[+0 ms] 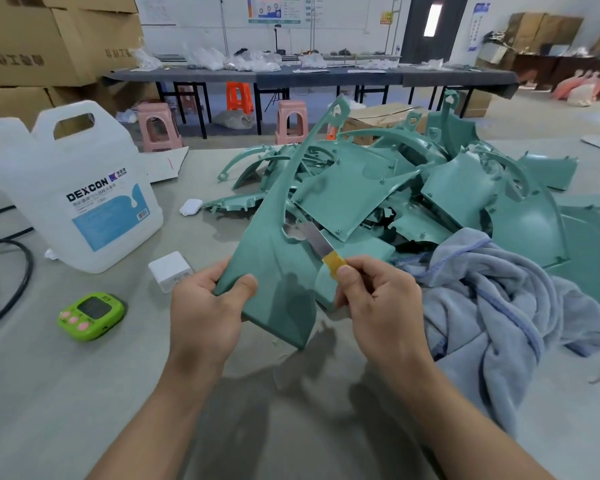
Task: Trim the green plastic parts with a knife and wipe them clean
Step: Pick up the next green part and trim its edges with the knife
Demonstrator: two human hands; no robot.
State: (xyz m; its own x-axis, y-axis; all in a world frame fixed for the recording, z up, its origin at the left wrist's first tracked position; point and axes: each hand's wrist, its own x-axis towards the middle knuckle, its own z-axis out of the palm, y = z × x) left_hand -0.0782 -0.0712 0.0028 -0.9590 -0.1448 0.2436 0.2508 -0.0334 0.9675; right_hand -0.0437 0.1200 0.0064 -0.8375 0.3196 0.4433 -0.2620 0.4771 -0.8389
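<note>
Head view of a trimming station. The left hand (205, 306) grips the lower, broad end of a long green plastic part (274, 244), with the thumb pressed on its near face and the fingers curled round its left edge. The part is held tilted above the worktop (84, 393), and its narrow upper end reaches away over the pile of green plastic parts (447, 188).

The right hand (378, 303) holds a knife (321, 245), its thumb and fingers clamped together on the yellow handle. The bare metal blade points up and to the left, and its tip lies at the rim of a small cut-out in the right edge of the held part.

The pile occupies the far right of the worktop, its pieces overlapping at many angles. A crumpled blue-grey cloth (492, 299) lies just right of the right hand, and its far edge touches the pile.

To the left stand a white jug (84, 188) with a blue label, and nearer the hands a small white adapter (170, 270) and a green timer (90, 316) with pink buttons. A small white case (190, 206) lies between the jug and the pile. A black cable (14, 289) curves along the left margin.

Behind the worktop are pink stools (291, 121), an orange stool (238, 95), a long dark table (326, 77) and stacked cardboard boxes (49, 39).
</note>
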